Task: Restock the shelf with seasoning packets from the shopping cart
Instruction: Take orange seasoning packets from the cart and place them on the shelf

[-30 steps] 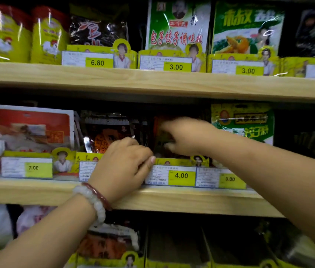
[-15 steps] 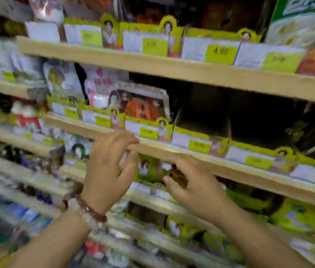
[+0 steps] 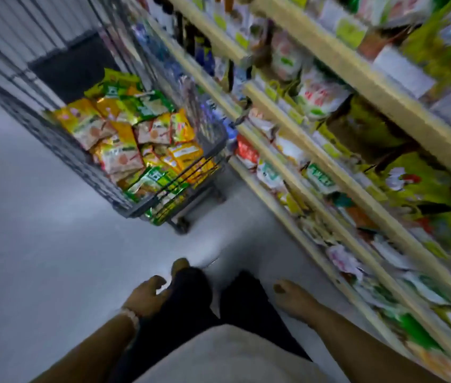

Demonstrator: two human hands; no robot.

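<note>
Down at the bottom of the view, the person's left hand (image 3: 146,295) hangs beside dark trouser legs (image 3: 191,305), its fingers loosely curled and holding nothing; a pale beaded bracelet (image 3: 131,316) circles that wrist. The right hand (image 3: 292,298) hangs on the other side of the legs, near the lowest boards of the shelving, fingers also loosely bent and empty, though blur softens the detail of both hands. A light grey shirt hem (image 3: 232,355) fills the lower middle of the frame.

Ahead on the pale grey floor (image 3: 25,244) stands a dark grey wire shopping cart (image 3: 207,154), well apart from both hands and drawn up just beside the shelving. Its basket holds a loose heap of yellow, orange and green seasoning packets (image 3: 135,145), lying flat and overlapping at all angles, some pressed against the near wire wall.

Along the right side runs a tall light wooden shelf unit (image 3: 337,172), seen at a steep slant, with several boards one above another. Green, white and red packaged goods (image 3: 315,98) crowd every level, and small yellow price tags (image 3: 348,31) line the board edges; motion blur makes their print unreadable.
</note>
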